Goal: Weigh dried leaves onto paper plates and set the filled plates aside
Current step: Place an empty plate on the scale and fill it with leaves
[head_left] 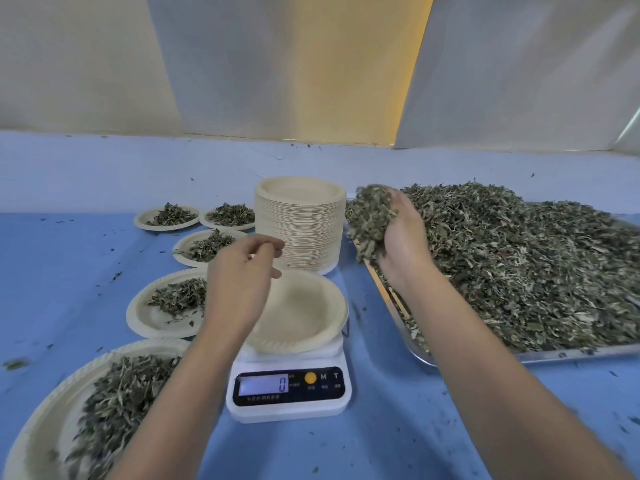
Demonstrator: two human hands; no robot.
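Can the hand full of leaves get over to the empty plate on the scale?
Probably yes. The right hand holds the leaves just right of the plate, with nothing between them. The left hand covers only the plate's left edge.

The nearest filled plate (blurred) and the leaf tray run past the edges.

The desk has a blue top that turns paler towards its far edge. Behind it stand tilted grey-white panels, perhaps boards or sheets, with a strip of yellow wall between them. The light is soft and even.
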